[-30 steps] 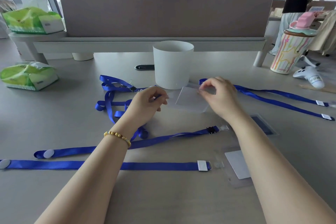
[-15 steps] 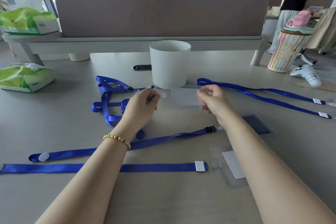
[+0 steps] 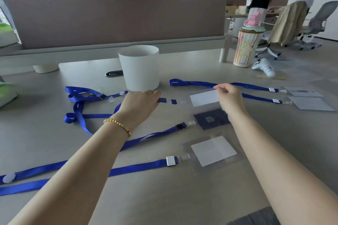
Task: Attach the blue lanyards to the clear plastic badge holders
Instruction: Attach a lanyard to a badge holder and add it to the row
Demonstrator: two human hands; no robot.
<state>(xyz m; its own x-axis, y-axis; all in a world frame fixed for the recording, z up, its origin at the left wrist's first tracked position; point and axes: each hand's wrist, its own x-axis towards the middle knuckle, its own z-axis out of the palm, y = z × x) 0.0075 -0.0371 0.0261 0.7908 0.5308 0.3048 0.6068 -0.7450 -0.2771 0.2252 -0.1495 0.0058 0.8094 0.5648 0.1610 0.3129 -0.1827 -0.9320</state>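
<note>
My left hand (image 3: 140, 103) grips the end of a blue lanyard (image 3: 167, 101) near its clip. My right hand (image 3: 229, 99) pinches the top edge of a clear badge holder (image 3: 203, 99) with a white card inside, low over the table. The lanyard's clip reaches the holder's left edge. Below it lie a holder with a dark blue card (image 3: 212, 119) on another lanyard (image 3: 157, 132), and a holder with a white card (image 3: 214, 150) on a third lanyard (image 3: 139, 168).
A white bucket (image 3: 140, 67) stands behind my hands. A tangled lanyard (image 3: 80, 100) lies at left. Two more lanyards (image 3: 256, 93) with badge holders (image 3: 311, 103) stretch to the right. A striped cup (image 3: 246, 49) and white game controller (image 3: 263, 67) sit far right. Two persons stand in the background.
Both hands moved right and lower toward the table with the holder and lanyard end. The view swung right, and the two holders at far right came into view.
</note>
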